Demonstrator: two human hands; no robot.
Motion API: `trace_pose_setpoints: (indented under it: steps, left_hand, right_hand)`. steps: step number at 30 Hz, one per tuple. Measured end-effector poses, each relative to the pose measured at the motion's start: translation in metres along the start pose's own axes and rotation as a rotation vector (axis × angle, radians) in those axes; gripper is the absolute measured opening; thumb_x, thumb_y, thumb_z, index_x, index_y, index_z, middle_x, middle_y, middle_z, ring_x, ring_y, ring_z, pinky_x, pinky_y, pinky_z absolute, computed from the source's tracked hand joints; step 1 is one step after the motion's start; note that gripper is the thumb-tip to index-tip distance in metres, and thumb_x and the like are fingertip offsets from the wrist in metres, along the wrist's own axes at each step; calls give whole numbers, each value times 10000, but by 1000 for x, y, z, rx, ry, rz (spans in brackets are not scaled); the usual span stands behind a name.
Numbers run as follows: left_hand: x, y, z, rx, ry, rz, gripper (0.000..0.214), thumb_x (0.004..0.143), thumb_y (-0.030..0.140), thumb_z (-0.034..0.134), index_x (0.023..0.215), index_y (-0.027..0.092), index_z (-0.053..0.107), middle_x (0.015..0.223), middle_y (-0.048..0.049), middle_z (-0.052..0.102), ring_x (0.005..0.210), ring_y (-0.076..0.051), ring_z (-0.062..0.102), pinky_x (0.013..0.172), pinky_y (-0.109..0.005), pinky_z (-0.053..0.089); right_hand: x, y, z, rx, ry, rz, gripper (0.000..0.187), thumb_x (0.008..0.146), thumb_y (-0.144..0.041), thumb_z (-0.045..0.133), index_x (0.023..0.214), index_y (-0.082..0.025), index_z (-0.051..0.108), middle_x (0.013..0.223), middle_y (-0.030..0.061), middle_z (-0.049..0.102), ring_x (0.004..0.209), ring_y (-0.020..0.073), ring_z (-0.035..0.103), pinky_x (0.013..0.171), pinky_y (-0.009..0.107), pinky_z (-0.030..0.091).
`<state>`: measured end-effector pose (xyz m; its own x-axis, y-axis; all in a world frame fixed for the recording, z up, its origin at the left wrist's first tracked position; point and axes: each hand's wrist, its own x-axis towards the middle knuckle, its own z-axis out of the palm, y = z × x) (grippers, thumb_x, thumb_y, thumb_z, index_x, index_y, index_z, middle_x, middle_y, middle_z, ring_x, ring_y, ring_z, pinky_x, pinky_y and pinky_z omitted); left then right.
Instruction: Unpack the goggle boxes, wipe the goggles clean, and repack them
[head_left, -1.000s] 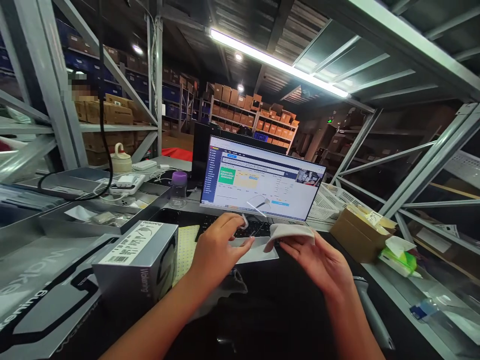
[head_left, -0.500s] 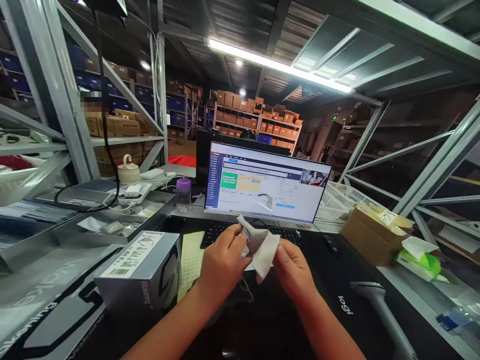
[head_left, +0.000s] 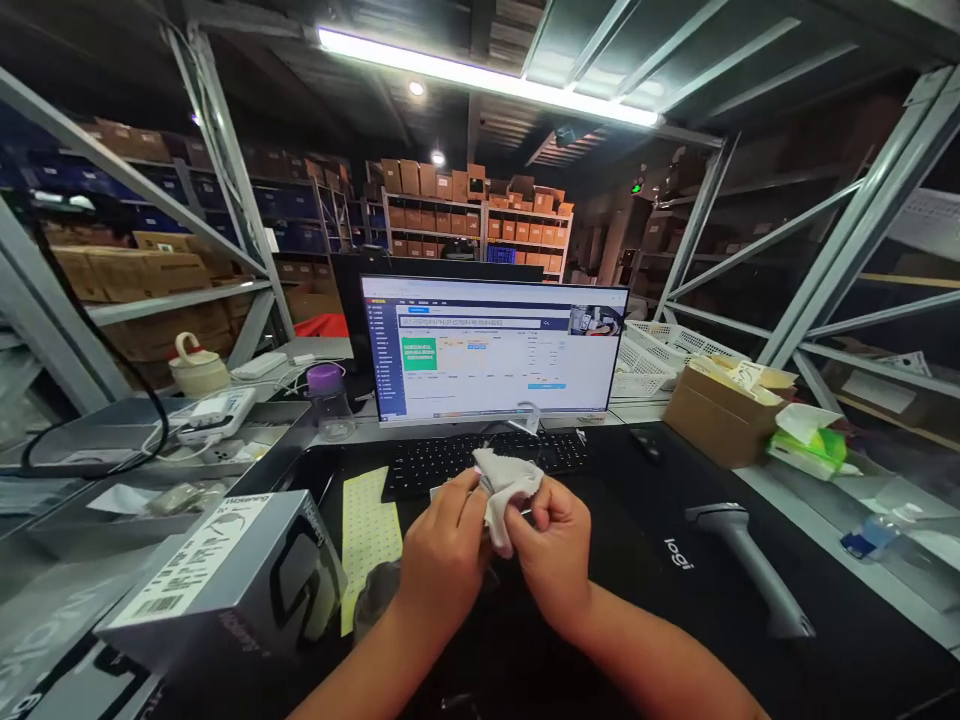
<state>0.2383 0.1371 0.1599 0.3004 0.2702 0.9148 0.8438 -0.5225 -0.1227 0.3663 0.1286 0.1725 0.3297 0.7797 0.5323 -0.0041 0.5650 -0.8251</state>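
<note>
Clenching left hand [head_left: 442,545] and right hand [head_left: 556,552] on the white cloth [head_left: 504,488], I am holding it above the bench [head_left: 817,535]. It is looking soft and light, best held at its bunched middle.

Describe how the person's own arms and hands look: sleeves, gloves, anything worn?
The left hand and right hand are ungloved, with no ring showing on the visible fingers. The left forearm and right forearm are uncovered down to the frame's lower edge: no sleeve, watch, bracelet or marking in view.
</note>
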Motion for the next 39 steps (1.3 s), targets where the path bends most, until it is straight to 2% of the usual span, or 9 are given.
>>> trace_pose_setpoints:
  steps: [7, 10, 12, 16, 21, 25, 30, 34, 39]
  left_hand:
    - [0, 2, 3, -48, 68, 133, 125, 931, 164, 624, 1053, 169, 599, 1022, -107, 712, 853, -202, 703, 691, -277, 525]
    - [1, 1, 2, -43, 42, 127, 127, 913, 161, 648, 1028, 162, 596, 1037, -110, 708, 848, -215, 704, 688, -290, 531]
    - [2, -1, -1, -12, 7, 64, 42, 950, 193, 581, 980, 164, 588, 1040, -122, 695, 835, -230, 699, 668, -305, 535]
    - [1, -6, -6, 1, -10, -46, 180, 997, 172, 412, 943, 166, 583, 1052, -138, 668, 856, -239, 694, 648, -303, 539]
    - [1, -1, -1, -139, 0, -12, 103, 972, 243, 549, 1002, 164, 607, 1015, -108, 673, 854, -220, 690, 696, -296, 545]
    - [3, 3, 2, -147, 22, 130, 158, 891, 122, 660, 1037, 157, 610, 1026, -94, 706, 894, -218, 691, 764, -299, 533]
    - [3, -2, 0, -109, -48, 28, 40, 935, 167, 572, 925, 177, 609, 962, -73, 698, 804, -215, 684, 662, -297, 519]
    - [-2, -8, -3, -117, -81, -101, 190, 919, 119, 431, 885, 184, 606, 1014, -90, 682, 823, -219, 698, 610, -285, 527]
    - [2, -7, -4, -234, -81, -19, 104, 932, 162, 533, 976, 183, 625, 1028, -78, 684, 879, -203, 696, 713, -279, 555]
  right_hand:
    - [38, -20, -22, 549, -126, 422, 593, 536, -263, 853, 566, -222, 262, 528, -86, 381, 510, 80, 305, 495, 215, 268]
    - [33, -13, -18, 497, -57, 359, 532, 603, -273, 817, 578, -227, 287, 541, -85, 369, 517, 86, 289, 501, 222, 263]
    - [20, -7, -9, 310, -61, 203, 439, 648, -208, 740, 545, -224, 314, 535, -72, 385, 530, 96, 319, 523, 233, 281]
    - [-3, -2, 6, 58, -129, -82, 301, 609, -84, 584, 471, -211, 348, 568, -39, 452, 564, 110, 387, 551, 246, 302]
    - [24, -12, -7, 364, -143, 222, 354, 569, -141, 676, 540, -220, 332, 549, -68, 427, 553, 100, 360, 543, 228, 306]
    - [47, -16, -19, 561, -94, 441, 491, 531, -251, 795, 584, -221, 307, 556, -85, 393, 529, 80, 292, 516, 214, 267]
    - [23, 1, -3, 306, 12, 232, 352, 605, -207, 661, 558, -228, 313, 544, -77, 349, 549, 95, 283, 523, 227, 259]
    - [2, 8, 7, 69, -83, 62, 190, 554, -136, 540, 508, -221, 376, 534, -57, 420, 554, 104, 340, 535, 240, 278]
    - [28, -17, -10, 348, -136, 243, 290, 531, -153, 665, 536, -218, 383, 534, -72, 448, 517, 86, 367, 499, 213, 291]
